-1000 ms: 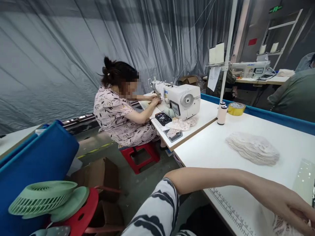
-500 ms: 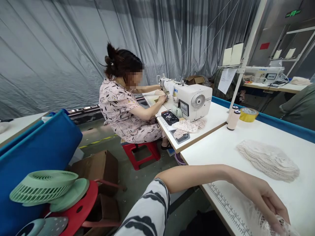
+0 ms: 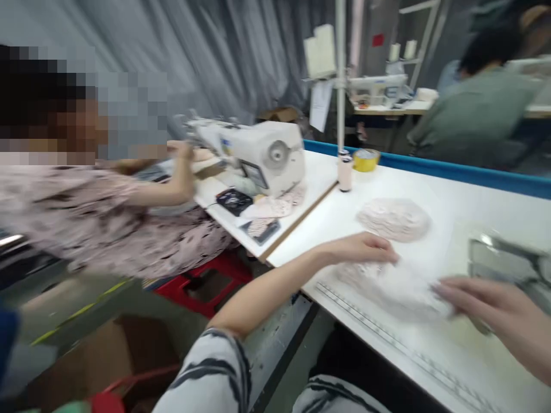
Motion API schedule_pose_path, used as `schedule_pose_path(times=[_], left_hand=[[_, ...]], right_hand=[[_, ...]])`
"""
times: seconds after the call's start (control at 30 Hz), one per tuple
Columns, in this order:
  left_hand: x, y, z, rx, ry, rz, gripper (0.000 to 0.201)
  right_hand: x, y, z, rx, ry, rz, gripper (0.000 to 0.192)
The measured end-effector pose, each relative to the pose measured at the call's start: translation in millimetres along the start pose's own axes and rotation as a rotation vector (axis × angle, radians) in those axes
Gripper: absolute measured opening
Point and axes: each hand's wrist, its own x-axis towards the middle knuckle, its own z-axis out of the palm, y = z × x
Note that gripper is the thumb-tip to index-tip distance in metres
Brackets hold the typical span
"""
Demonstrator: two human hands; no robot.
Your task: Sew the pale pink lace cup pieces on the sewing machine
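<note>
A pale lace fabric piece (image 3: 391, 289) lies between my two hands at the front of the white table, blurred by motion. My left hand (image 3: 365, 248) has its fingers curled closed at the far edge of the lace. On the other side, my right hand (image 3: 486, 304) pinches the lace's right end between thumb and fingers. A small greyish shape shows under the right palm, too smeared to name. Just beyond my left hand sits a stack of cream lace pieces (image 3: 394, 219). Along the near table edge runs a printed ruler scale (image 3: 370, 327).
A co-worker (image 3: 163, 229) sits at left by a white sewing machine (image 3: 275, 155). Thread spools (image 3: 345, 172) and a yellow tape roll (image 3: 366, 160) stand near the pole (image 3: 340, 74). A metal machine part (image 3: 508, 258) is at right. Another person (image 3: 486, 109) sits behind.
My view has swung right and my right hand has come into sight, pinching the lace. My left hand now sits at the lace's far edge. The co-worker appears farther left.
</note>
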Motion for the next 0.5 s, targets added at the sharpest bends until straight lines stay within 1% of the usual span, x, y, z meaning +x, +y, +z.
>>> schedule_pose_path(times=[0.03,0.07,0.13,0.17,0.27,0.37,0.5], left_hand=[[2,0,-2.5,0.006,0.064,-0.038,0.027],[5,-1,-5.2,0.002,0.070,-0.043,0.029],[11,-2,-10.3,-0.002,0.023,-0.036,0.031],[14,-2,-12.3,0.005,0.008,-0.037,0.032],[20,0,-16.5,0.054,-0.004,-0.099,0.032],[23,3,-18.9,0.085,-0.003,-0.125,0.032],[25,6,-21.1,0.073,0.000,-0.139,0.031]], right_hand=[[-1,-9,2,0.077,-0.095,0.005,0.033],[2,-17,3,0.146,-0.130,0.000,0.034],[13,-26,4,0.283,-0.163,0.000,0.030],[18,-27,3,0.337,-0.164,0.004,0.028],[29,-21,3,0.419,-0.168,0.024,0.023],[31,-15,4,0.472,-0.180,0.029,0.022],[34,-15,6,0.534,-0.187,0.043,0.022]])
